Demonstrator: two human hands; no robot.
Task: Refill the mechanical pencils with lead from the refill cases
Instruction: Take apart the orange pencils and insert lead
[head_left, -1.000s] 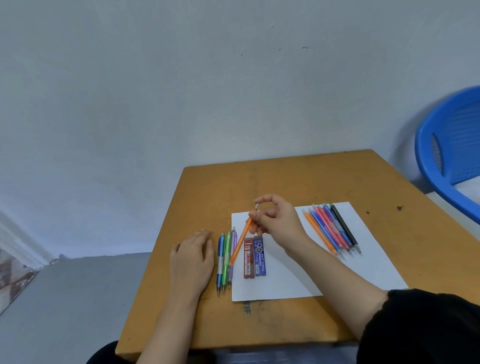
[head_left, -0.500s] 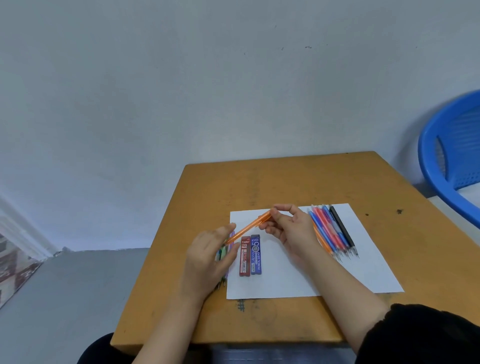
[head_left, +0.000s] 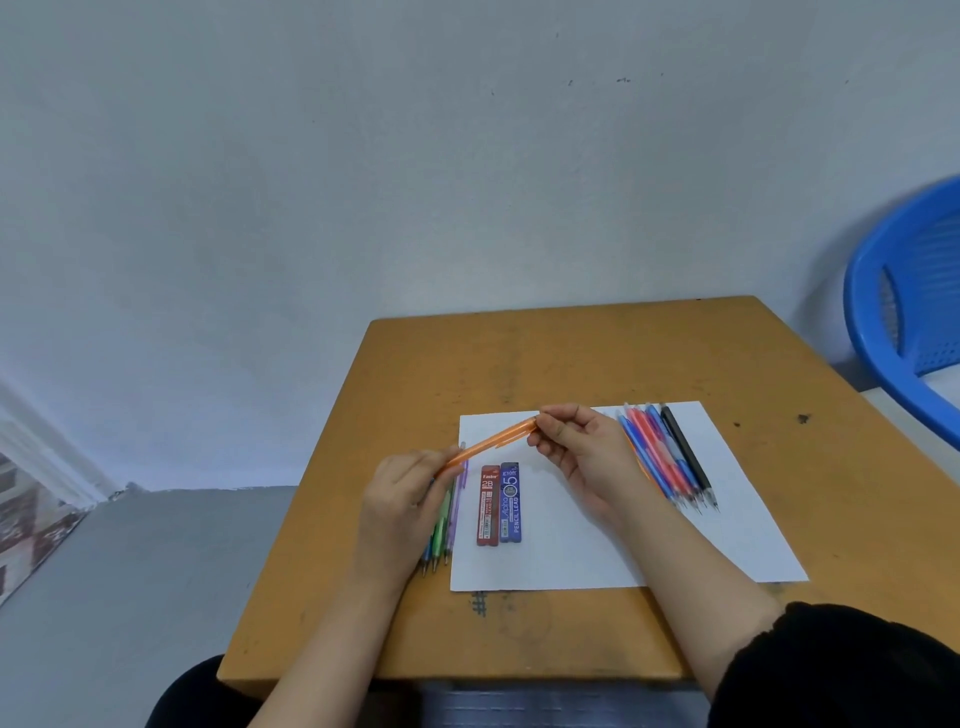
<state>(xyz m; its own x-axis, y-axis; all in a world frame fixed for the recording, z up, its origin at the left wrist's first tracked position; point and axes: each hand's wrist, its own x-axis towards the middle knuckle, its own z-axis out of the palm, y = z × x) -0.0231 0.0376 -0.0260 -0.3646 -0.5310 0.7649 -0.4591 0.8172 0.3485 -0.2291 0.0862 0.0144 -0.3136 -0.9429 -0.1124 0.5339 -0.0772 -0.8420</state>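
Observation:
An orange mechanical pencil (head_left: 493, 441) is held slanting above the white paper sheet (head_left: 597, 540). My left hand (head_left: 405, 493) grips its lower end and my right hand (head_left: 576, 441) pinches its upper end. A red refill case (head_left: 487, 505) and a blue refill case (head_left: 510, 502) lie side by side on the sheet under the pencil. Three pencils, blue, green and purple (head_left: 444, 525), lie at the sheet's left edge, partly hidden by my left hand. Several more pencils (head_left: 670, 457) lie in a row on the right of the sheet.
The sheet lies on a small orange-brown wooden table (head_left: 571, 358) set against a grey wall. A blue plastic chair (head_left: 909, 312) stands at the table's right. Grey floor lies beyond the table's left edge.
My left hand lifted off the table and took the pencil's lower end. My right hand shifted right and now pinches the upper end, with the pencil lying flatter.

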